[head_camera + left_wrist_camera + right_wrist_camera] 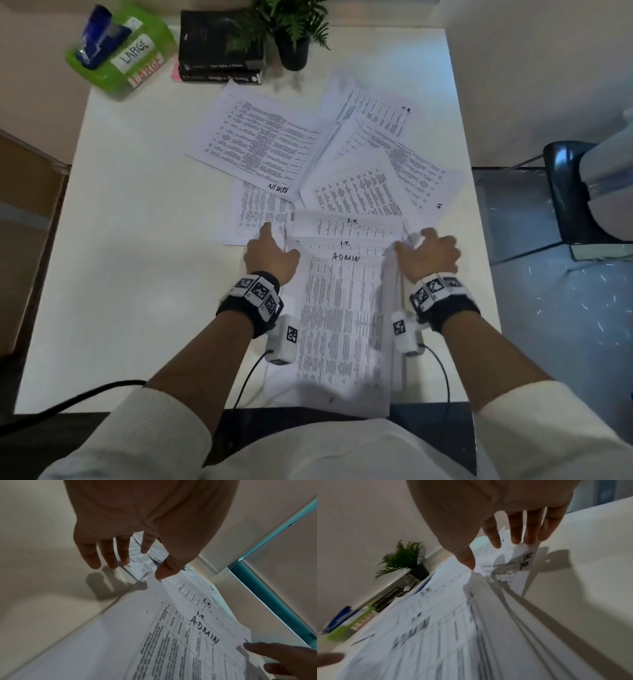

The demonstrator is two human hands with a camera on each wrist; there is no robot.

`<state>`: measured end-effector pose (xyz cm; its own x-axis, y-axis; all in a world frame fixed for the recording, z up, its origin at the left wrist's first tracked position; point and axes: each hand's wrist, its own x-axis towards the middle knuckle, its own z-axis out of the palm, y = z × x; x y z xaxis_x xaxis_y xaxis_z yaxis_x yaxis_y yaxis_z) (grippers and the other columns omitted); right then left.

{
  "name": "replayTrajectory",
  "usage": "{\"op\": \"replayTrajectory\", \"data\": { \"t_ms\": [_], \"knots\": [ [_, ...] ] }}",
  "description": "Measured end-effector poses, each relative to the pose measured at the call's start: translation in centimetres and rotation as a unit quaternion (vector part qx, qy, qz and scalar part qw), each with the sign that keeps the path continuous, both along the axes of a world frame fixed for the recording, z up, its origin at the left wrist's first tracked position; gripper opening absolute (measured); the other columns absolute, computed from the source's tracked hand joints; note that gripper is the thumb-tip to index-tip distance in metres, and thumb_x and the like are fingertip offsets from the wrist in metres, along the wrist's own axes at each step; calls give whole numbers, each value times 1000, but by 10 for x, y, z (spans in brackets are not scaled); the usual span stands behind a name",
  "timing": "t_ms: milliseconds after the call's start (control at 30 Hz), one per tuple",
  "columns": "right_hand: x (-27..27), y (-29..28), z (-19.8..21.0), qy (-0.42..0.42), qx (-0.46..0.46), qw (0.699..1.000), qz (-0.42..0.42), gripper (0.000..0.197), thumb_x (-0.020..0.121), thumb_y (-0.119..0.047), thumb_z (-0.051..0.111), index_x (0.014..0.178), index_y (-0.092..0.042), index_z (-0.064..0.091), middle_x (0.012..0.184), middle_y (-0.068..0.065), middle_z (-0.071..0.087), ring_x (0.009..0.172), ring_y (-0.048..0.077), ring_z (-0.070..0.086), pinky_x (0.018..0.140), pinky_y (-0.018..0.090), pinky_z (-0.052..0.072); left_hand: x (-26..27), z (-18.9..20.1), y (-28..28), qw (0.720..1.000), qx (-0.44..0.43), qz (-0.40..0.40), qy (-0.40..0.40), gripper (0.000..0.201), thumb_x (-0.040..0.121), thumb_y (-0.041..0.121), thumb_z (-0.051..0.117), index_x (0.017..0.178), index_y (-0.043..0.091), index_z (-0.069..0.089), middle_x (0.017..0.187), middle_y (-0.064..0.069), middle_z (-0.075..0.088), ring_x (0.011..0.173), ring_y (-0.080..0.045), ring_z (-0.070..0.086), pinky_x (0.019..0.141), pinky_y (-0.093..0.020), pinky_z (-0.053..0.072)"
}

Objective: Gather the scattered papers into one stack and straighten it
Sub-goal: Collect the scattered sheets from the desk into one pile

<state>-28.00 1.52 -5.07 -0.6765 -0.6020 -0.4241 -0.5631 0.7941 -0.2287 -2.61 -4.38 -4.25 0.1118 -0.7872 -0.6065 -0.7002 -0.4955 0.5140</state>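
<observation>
Near pile [342, 308], long axis near-far, lay between 2 hands: left hand [270, 253] flat, empty; right hand [428, 255] seemingly pinched its edge; loose sheets [260, 144] farther.

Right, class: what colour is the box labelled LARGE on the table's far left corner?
The box is bright green, seen best in the head view.
</observation>
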Motion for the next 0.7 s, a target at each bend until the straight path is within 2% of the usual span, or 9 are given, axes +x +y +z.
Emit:
{"op": "replayTrajectory", "data": {
  "t_ms": [67,133,300,367,433,467,533,600,700],
  "knots": [
    [-11,-18,1,19,30,999,-5,59,84,-44,64,131,-13,45,131,18,44,122,37,43,96,49,42,4,-1,-7,1000,-9,-8,-6,73,85,33,66,150,26,32,138,-15,45,126,-35,49,103,-48,45],
    [-21,-29,-3,10,50,999,5,59,81,-44,68,127,-12,49,129,17,50,120,37,47,97,45,41,5,-3,-14,1000,-19,-13,-7,65,84,33,66,144,27,41,135,-13,46,124,-34,50,103,-50,45],
    [-33,-36,-4,-46,-14,999,-6,50,80,-27,77,124,-8,61,122,13,65,112,32,61,92,32,49,-7,-4,-27,998,-47,-39,-7,47,84,28,64,131,26,54,132,-11,47,117,-32,53,99,-50,48],
    [-37,-35,-1,-30,-28,999,21,35,82,-23,77,107,-1,68,105,16,71,100,33,64,86,34,52,-15,-1,-31,995,-86,-59,-8,40,84,27,65,123,26,59,128,-9,50,114,-31,55,96,-49,49],
    [-41,-31,3,-21,-43,998,32,29,81,-22,77,88,5,68,80,18,68,78,33,62,68,31,51,-23,3,-36,990,-123,-75,-6,34,85,25,65,119,26,62,127,-8,52,114,-30,55,97,-48,48],
    [-44,-29,5,-16,-46,999,24,27,80,-24,77,80,2,67,70,14,63,70,30,58,61,29,48,-28,6,-39,987,-139,-80,-3,32,85,24,64,118,25,63,128,-7,52,116,-29,53,98,-48,47],
    [-50,-24,10,-13,-64,998,6,26,79,-28,76,69,-8,64,65,5,63,74,29,59,71,33,53,-37,13,-44,981,-174,-91,8,30,85,23,63,115,26,64,127,-6,52,118,-28,52,100,-47,45],
    [-56,-23,21,-16,-126,992,19,20,84,-25,73,70,-13,65,71,0,67,79,29,65,80,38,55,-48,21,-50,972,-207,-109,19,27,86,22,62,113,27,64,126,-4,53,118,-26,51,101,-47,43],
    [-62,-23,44,14,-225,971,81,12,93,-19,66,94,-8,72,83,7,67,81,28,65,75,26,46,-68,37,-55,954,-248,-163,32,29,88,21,59,116,26,63,127,-3,53,122,-24,46,105,-44,36]
  ]
}}
